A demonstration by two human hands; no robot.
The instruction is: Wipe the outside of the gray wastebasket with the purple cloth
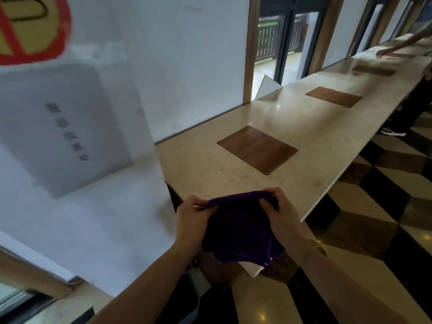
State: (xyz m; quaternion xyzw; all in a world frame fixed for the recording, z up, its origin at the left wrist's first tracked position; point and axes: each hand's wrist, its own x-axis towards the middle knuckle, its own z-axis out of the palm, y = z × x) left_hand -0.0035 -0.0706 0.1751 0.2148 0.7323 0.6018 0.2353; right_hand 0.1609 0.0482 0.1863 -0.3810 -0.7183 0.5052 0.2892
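A dark purple cloth (238, 230) hangs folded in front of me, held up by its top edge. My left hand (192, 218) pinches its upper left corner. My right hand (282, 218) pinches the upper right corner. Both hands hover just past the near end of a beige marble counter (304, 127). Below my left forearm a gray rim and dark opening (194, 295) show, possibly the gray wastebasket; most of it is hidden by my arm.
The counter runs away to the far right with brown wooden inlays (257, 149). A white wall with a gray sign (63, 127) stands at the left. Another person's hand (383, 52) rests on the counter's far end. The floor has a dark and beige checker pattern (374, 218).
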